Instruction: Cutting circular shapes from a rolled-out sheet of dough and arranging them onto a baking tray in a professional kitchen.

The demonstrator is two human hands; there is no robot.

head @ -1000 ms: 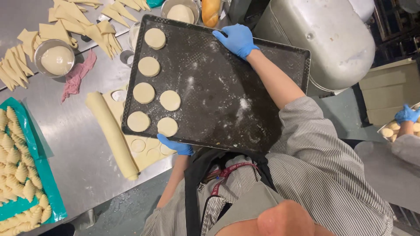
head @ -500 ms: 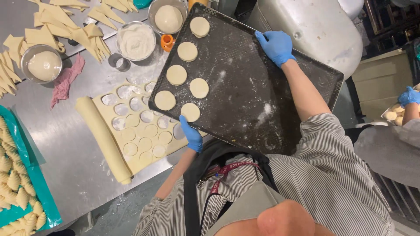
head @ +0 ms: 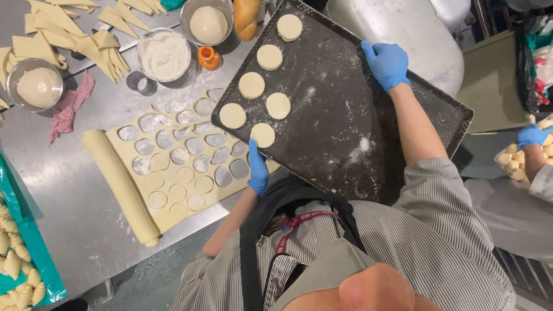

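Both hands in blue gloves are carrying the tray (head: 368, 109) over the steel surface (head: 75, 190). Left hand (head: 258, 171) has its fingers clamped on the near edge, right hand (head: 386, 62) grips the far edge. Six dough rounds (head: 252, 85) sit along one side, right above the cut-out dough sheet (head: 173, 167).
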